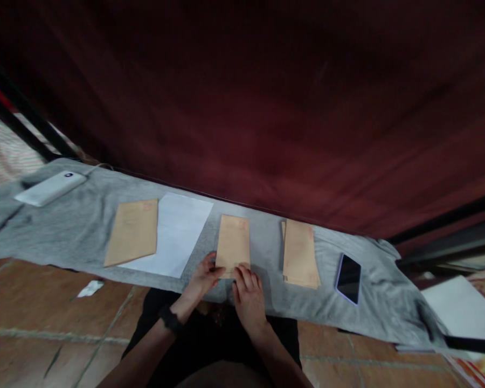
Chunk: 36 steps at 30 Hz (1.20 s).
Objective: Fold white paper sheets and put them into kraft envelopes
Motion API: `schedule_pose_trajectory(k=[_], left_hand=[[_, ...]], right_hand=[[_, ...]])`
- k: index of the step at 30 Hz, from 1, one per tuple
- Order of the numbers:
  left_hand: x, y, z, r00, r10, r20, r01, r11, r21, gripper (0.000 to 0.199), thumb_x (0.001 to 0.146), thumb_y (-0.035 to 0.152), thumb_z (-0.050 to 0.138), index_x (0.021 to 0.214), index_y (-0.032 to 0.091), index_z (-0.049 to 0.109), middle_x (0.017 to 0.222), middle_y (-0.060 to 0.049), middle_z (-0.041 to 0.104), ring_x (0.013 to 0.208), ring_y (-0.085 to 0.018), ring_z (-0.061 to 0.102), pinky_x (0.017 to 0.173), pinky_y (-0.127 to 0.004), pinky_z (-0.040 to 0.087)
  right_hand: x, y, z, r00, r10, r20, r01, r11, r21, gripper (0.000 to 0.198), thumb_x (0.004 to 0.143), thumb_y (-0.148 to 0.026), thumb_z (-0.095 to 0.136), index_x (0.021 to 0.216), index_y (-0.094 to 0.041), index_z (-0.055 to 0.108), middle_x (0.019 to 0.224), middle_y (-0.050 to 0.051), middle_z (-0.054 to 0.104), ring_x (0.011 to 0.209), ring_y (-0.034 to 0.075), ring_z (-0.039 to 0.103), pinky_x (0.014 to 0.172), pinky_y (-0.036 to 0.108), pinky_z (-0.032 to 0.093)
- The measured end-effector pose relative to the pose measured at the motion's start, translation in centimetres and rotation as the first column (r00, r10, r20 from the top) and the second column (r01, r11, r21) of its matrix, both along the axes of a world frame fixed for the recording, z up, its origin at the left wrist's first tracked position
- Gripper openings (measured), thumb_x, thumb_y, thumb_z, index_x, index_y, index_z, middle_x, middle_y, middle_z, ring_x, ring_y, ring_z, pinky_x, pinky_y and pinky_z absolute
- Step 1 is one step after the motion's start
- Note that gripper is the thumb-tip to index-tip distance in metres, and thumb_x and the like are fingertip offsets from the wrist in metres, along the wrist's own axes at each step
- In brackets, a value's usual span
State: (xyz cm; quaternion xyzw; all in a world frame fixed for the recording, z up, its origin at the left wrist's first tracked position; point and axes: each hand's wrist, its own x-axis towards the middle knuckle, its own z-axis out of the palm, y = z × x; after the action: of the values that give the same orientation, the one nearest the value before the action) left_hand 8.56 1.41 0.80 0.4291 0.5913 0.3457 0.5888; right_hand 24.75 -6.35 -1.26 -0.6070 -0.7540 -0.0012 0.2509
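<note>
A tan paper envelope (233, 240) lies in front of me on the grey cloth, with small reddish print near its top right corner. My left hand (204, 277) grips its lower left edge, thumb at the bottom and fingers along the side. At the bottom edge, the bent fingers of my right hand (249, 296) press on the paper, close together. Left of it, a stack of tan envelopes (133, 231) partly covers white paper sheets (181, 231). Another, slightly fanned stack of envelopes (299, 253) lies to the right.
The grey cloth (84, 231) covers a long narrow surface. A phone (348, 278) lies at the right, and a white device with a cable (52, 188) at the far left. A dark red curtain (242, 118) hangs behind. Crumpled white paper (90, 288) is on the tiled floor.
</note>
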Motion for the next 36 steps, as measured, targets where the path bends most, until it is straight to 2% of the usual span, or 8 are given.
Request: schedule_pose_trajectory(k=[4, 12, 14, 17, 20, 26, 31, 36], left_hand=[[0.1, -0.6, 0.3, 0.986, 0.014, 0.166, -0.003, 0.998, -0.068, 0.06, 0.062, 0.041, 0.079, 0.113, 0.018, 0.058, 0.064, 0.007, 0.06, 0.044, -0.007, 0.045, 0.043, -0.021, 0.03], [0.2, -0.9, 0.4, 0.985, -0.024, 0.168, 0.033, 0.998, -0.051, 0.056, 0.067, 0.043, 0.076, 0.114, 0.018, 0.058, 0.063, 0.007, 0.059, 0.048, -0.009, 0.048, 0.045, -0.02, 0.032], [0.1, -0.8, 0.1, 0.993, -0.056, 0.105, 0.06, 0.998, -0.035, 0.054, 0.069, 0.044, 0.075, 0.113, 0.018, 0.058, 0.064, 0.006, 0.061, 0.045, -0.01, 0.049, 0.045, -0.022, 0.035], [-0.3, -0.7, -0.1, 0.962, -0.039, -0.271, 0.072, 0.991, 0.113, 0.05, 0.079, 0.045, 0.067, 0.12, 0.018, 0.058, 0.074, 0.0, 0.067, 0.054, -0.017, 0.061, 0.051, -0.028, 0.046], [-0.4, -0.2, 0.0, 0.776, 0.082, -0.625, 0.2, 0.909, 0.367, 0.042, 0.093, 0.043, 0.052, 0.126, 0.017, 0.059, 0.101, -0.01, 0.071, 0.087, -0.026, 0.071, 0.075, -0.039, 0.056], [1.9, 5.9, -0.2, 0.622, 0.127, -0.772, 0.592, 0.57, 0.57, 0.051, 0.103, 0.039, 0.034, 0.146, 0.014, 0.048, 0.153, -0.014, 0.049, 0.146, -0.027, 0.04, 0.117, -0.045, 0.037], [4.5, 12.1, -1.7, 0.442, 0.066, -0.894, 0.736, 0.543, 0.404, 0.059, 0.104, 0.042, 0.026, 0.153, 0.011, 0.041, 0.16, -0.014, 0.041, 0.152, -0.027, 0.028, 0.123, -0.048, 0.025], [5.6, 13.9, -3.2, 0.396, 0.001, -0.918, 0.804, 0.483, 0.347, 0.055, 0.104, 0.039, 0.026, 0.153, 0.021, 0.043, 0.159, -0.007, 0.044, 0.151, -0.026, 0.031, 0.123, -0.051, 0.021]], right_hand=[[-0.3, 0.9, 0.2, 0.999, 0.0, 0.054, 0.0, 1.0, -0.004, 0.043, 0.095, -0.011, 0.056, 0.137, -0.021, 0.059, 0.13, 0.01, 0.066, 0.112, 0.024, 0.063, 0.097, 0.04, 0.05], [0.7, 1.9, 0.4, 0.994, 0.01, 0.109, -0.005, 0.999, -0.052, 0.042, 0.089, -0.005, 0.062, 0.125, -0.026, 0.066, 0.115, 0.006, 0.071, 0.101, 0.023, 0.067, 0.09, 0.037, 0.055], [0.8, 1.9, 0.1, 0.997, 0.022, 0.08, -0.019, 0.999, -0.049, 0.042, 0.089, -0.005, 0.061, 0.126, -0.024, 0.066, 0.119, 0.006, 0.071, 0.105, 0.022, 0.066, 0.094, 0.035, 0.055], [0.7, 1.8, -0.2, 0.999, 0.036, 0.034, -0.034, 0.998, -0.046, 0.044, 0.089, -0.005, 0.058, 0.129, -0.023, 0.065, 0.124, 0.006, 0.069, 0.112, 0.021, 0.065, 0.1, 0.033, 0.053], [0.8, 1.7, -0.2, 0.999, 0.044, -0.017, -0.045, 0.998, -0.042, 0.046, 0.09, -0.006, 0.053, 0.133, -0.023, 0.062, 0.13, 0.006, 0.067, 0.12, 0.02, 0.062, 0.107, 0.033, 0.05], [0.9, 0.9, -0.3, 0.99, 0.118, -0.078, -0.118, 0.993, 0.005, 0.043, 0.1, -0.023, 0.049, 0.143, -0.019, 0.054, 0.144, 0.007, 0.059, 0.134, 0.02, 0.053, 0.119, 0.04, 0.039], [0.5, 0.7, -0.3, 0.991, 0.111, -0.071, -0.11, 0.994, 0.015, 0.043, 0.102, -0.028, 0.049, 0.144, -0.018, 0.053, 0.143, 0.008, 0.061, 0.134, 0.019, 0.054, 0.119, 0.039, 0.039], [0.3, 1.0, -0.6, 0.994, 0.101, -0.044, -0.101, 0.995, 0.011, 0.041, 0.101, -0.027, 0.05, 0.141, -0.018, 0.056, 0.141, 0.009, 0.063, 0.133, 0.02, 0.055, 0.117, 0.039, 0.041]])
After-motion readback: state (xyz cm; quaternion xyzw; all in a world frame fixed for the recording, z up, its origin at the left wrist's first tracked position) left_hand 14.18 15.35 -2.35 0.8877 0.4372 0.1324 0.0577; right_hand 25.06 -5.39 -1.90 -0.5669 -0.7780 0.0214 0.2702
